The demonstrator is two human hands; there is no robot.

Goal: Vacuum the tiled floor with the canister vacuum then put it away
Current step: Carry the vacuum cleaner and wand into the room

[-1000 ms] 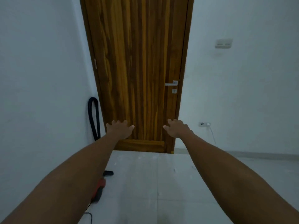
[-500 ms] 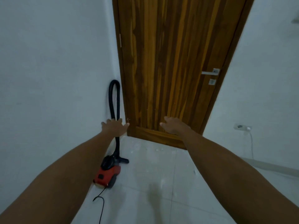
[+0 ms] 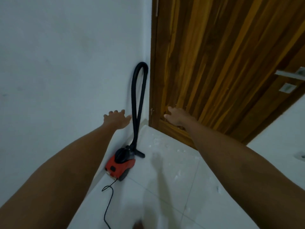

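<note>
Vacuum (image 3: pixel 121 166) was parked in the wall corner by the door (image 3: pixel 214 63), both hands, left (image 3: pixel 118 119) and right (image 3: pixel 177 115), were spread empty, and its trailing cord (image 3: pixel 108 202) could be tripped over.

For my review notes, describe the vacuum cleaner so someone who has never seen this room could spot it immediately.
Find the tall wooden door; left of its frame, a white wall meets the tiled floor. At that wall's foot sits the canister vacuum. It is the only red thing here, with a black top, a black hose looping upward and a thin black cord trailing across the tiles.
</note>
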